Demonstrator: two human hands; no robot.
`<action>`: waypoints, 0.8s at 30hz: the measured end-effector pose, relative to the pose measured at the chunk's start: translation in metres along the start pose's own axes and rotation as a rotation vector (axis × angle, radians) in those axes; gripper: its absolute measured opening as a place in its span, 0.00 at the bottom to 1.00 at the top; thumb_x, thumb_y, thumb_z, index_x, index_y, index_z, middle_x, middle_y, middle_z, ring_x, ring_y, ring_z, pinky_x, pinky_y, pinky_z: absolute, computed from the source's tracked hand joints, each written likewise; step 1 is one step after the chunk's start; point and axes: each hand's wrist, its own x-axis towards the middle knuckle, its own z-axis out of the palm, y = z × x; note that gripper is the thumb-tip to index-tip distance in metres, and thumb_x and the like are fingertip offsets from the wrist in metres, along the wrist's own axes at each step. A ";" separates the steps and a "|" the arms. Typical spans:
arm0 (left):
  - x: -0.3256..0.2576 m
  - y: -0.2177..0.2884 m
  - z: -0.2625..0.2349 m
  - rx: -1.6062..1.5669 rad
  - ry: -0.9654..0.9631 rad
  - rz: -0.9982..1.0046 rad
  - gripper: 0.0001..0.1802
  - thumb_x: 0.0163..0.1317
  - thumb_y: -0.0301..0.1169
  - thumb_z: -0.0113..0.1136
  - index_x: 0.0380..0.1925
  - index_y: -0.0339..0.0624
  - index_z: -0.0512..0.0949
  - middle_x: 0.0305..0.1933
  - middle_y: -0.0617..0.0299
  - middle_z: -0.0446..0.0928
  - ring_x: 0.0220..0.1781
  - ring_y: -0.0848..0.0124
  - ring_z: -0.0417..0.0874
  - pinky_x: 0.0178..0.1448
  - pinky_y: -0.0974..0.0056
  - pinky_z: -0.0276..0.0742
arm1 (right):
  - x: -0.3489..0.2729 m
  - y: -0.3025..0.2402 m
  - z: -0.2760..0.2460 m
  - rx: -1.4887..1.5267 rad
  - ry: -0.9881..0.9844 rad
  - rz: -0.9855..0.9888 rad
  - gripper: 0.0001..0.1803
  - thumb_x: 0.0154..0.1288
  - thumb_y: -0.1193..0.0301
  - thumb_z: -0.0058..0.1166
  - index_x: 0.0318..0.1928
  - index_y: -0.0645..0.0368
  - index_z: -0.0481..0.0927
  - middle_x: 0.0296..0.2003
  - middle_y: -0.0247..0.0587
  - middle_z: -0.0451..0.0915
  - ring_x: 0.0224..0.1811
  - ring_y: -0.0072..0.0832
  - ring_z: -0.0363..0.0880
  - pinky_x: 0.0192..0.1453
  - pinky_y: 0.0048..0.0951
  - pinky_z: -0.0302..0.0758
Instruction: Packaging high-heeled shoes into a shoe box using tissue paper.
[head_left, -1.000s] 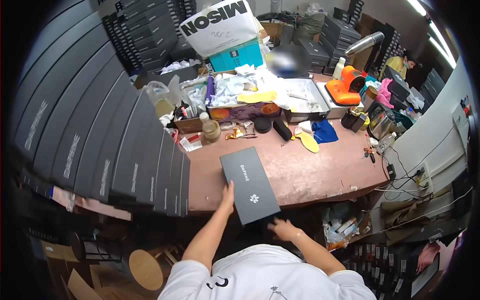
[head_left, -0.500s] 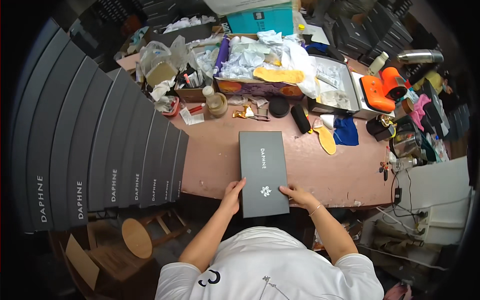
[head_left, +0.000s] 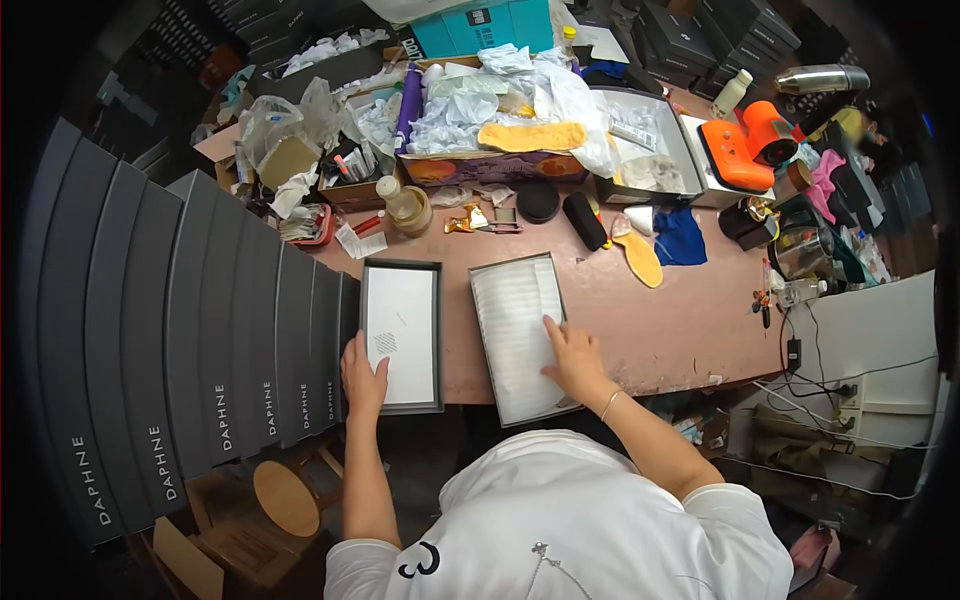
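A dark grey shoebox (head_left: pixel 485 345) rests on the table in front of me with its top off. White foam wrapping (head_left: pixel 512 330) covers what is inside, so the contents are hidden. To its left lies the shoebox lid (head_left: pixel 404 300), turned over with its white inside up. My left hand (head_left: pixel 364 378) grips the lid's left edge, the thumb over the rim and the fingers along the outer side. Over the box's right edge, my right hand (head_left: pixel 578 362) has its thumb and fingers apart, with the fingertips touching the foam wrapping.
A tall row of grey shoeboxes (head_left: pixel 200 330) stands close at the left. Behind are a carton of crumpled paper (head_left: pixel 470 170), a glue bottle (head_left: pixel 405 205), a yellow insole (head_left: pixel 638 258), a blue cloth (head_left: pixel 682 238) and an orange device (head_left: pixel 735 155). A wooden stool (head_left: pixel 288 497) stands below.
The closed shoebox is now uncovered. Its lid has moved left and turned over with my left hand, while my right hand has shifted from the box's side onto the foam.
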 end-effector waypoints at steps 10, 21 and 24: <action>-0.078 0.183 0.053 -0.712 -0.828 0.618 0.24 0.60 0.33 0.60 0.56 0.37 0.71 0.59 0.49 0.68 0.61 0.58 0.70 0.64 0.59 0.65 | 0.041 -0.123 -0.030 0.931 -0.462 -0.369 0.19 0.63 0.67 0.52 0.50 0.66 0.73 0.44 0.59 0.77 0.48 0.53 0.76 0.52 0.44 0.72; -0.060 0.080 0.093 -0.591 -0.340 0.145 0.35 0.62 0.32 0.57 0.66 0.33 0.56 0.67 0.38 0.58 0.69 0.46 0.60 0.71 0.53 0.57 | 0.020 -0.040 0.079 0.404 -0.046 0.110 0.38 0.49 0.66 0.64 0.59 0.71 0.66 0.54 0.65 0.69 0.56 0.53 0.71 0.59 0.41 0.70; -0.049 0.099 0.085 -0.653 -0.350 0.224 0.37 0.60 0.33 0.58 0.67 0.34 0.56 0.68 0.39 0.57 0.69 0.45 0.59 0.71 0.52 0.55 | 0.027 -0.036 0.081 0.425 0.015 0.156 0.40 0.45 0.67 0.64 0.59 0.69 0.65 0.51 0.65 0.70 0.54 0.55 0.71 0.59 0.42 0.70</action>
